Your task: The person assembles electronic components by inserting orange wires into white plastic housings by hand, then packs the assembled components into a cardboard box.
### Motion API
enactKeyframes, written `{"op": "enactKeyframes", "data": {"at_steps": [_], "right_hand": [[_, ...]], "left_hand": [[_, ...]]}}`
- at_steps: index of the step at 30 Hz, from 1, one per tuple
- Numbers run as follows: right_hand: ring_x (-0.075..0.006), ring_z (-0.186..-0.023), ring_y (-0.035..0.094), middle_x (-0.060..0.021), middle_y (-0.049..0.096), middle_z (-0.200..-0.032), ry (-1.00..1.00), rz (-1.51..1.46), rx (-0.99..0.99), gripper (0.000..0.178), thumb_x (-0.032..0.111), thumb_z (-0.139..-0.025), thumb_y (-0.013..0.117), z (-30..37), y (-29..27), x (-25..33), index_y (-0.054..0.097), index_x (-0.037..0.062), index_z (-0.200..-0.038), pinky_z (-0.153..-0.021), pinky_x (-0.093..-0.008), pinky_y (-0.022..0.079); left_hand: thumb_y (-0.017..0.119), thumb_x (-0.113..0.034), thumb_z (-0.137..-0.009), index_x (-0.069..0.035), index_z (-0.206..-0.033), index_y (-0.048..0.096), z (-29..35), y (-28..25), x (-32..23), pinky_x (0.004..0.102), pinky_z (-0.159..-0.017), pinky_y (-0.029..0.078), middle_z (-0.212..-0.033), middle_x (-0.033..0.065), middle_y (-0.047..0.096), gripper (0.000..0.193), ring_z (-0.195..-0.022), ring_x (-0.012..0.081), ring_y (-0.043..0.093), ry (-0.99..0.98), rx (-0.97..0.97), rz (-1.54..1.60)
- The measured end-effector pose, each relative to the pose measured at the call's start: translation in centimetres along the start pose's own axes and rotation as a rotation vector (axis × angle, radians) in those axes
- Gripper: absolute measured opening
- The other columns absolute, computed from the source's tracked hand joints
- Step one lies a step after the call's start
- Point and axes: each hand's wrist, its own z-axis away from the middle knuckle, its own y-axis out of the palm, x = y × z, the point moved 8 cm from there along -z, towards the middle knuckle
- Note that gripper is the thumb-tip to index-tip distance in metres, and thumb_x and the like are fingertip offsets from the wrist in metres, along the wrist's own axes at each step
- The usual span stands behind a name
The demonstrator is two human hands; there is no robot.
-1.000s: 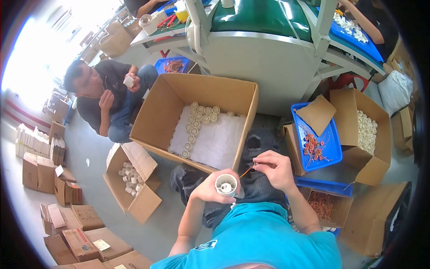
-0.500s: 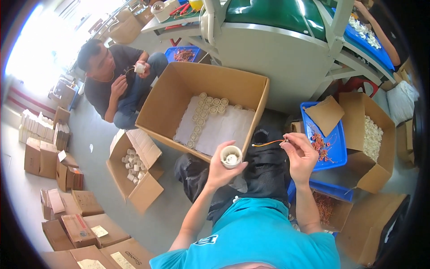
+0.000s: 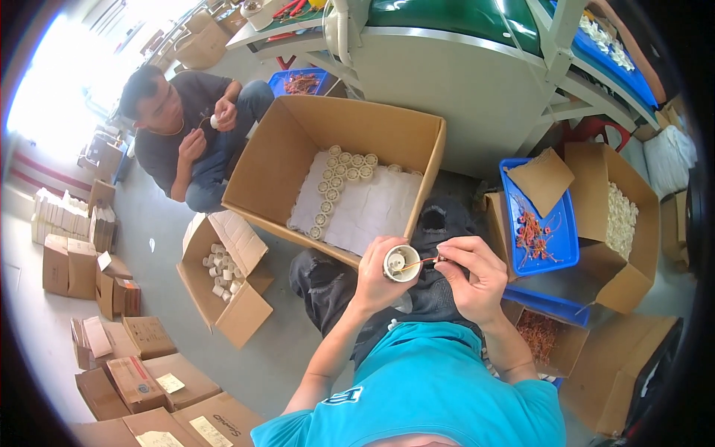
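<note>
A white plastic cup-shaped housing (image 3: 403, 263) is held in my left hand (image 3: 377, 277), its open mouth tilted up and showing a round post inside. My right hand (image 3: 474, 279) pinches the end of a short red and yellow wire lead (image 3: 427, 261) close by on the right. The lead's other end reaches into the mouth of the housing. Just beyond my hands stands a large cardboard box (image 3: 257, 237), with white round parts (image 3: 331, 184) in rows on a paper sheet inside it.
Blue trays of red wires (image 3: 532, 237) and a carton of small white pieces (image 3: 622, 223) stand at right. An open carton of white housings (image 3: 221, 272) is at left. A co-worker (image 3: 167, 134) sits at far left, holding a similar part. A green-topped bench (image 3: 454, 18) rises beyond.
My right hand has moved left with the wire lead, and the lead's free end has gone into the housing. My left hand has shifted slightly right and turned the housing.
</note>
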Motion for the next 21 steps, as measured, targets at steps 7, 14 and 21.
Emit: {"op": "enactKeyframes", "data": {"at_steps": [7, 14, 21], "right_hand": [[-0.0219, -0.076, 0.068, -0.0141, 0.068, -0.094, 0.031, 0.071, 0.060, 0.026, -0.012, -0.072, 0.075, -0.1, 0.9, 0.2, 0.070, -0.0029, -0.095, -0.070, -0.0284, 0.056], [-0.0248, -0.093, 0.060, -0.0098, 0.063, -0.103, 0.021, 0.183, 0.239, 0.024, -0.003, -0.065, 0.077, -0.4, 3.1, -0.1, 0.074, 0.0025, -0.088, -0.074, -0.0330, 0.050], [-0.0244, -0.094, 0.063, -0.0093, 0.064, -0.103, 0.144, 0.127, 0.300, 0.021, -0.001, -0.064, 0.078, -0.2, 3.3, -1.9, 0.075, 0.0027, -0.084, -0.077, -0.0335, 0.052]], "left_hand": [[0.084, -0.001, -0.059, -0.003, -0.109, 0.058, -0.1, 0.1, -0.5, 0.0391, -0.077, 0.050, -0.099, 0.0142, 0.063, 0.056, -0.089, 0.0325, 0.062, 0.029, 0.015, -0.025], [0.082, -0.005, -0.062, -0.003, -0.104, 0.057, -0.7, 1.5, -1.7, 0.0386, -0.068, 0.052, -0.091, 0.0118, 0.063, 0.049, -0.078, 0.0315, 0.064, 0.143, 0.066, -0.053], [0.080, -0.002, -0.065, -0.002, -0.104, 0.059, -1.1, 1.8, -2.7, 0.0375, -0.066, 0.055, -0.093, 0.0125, 0.063, 0.044, -0.079, 0.0312, 0.066, 0.127, 0.083, -0.060]]}}
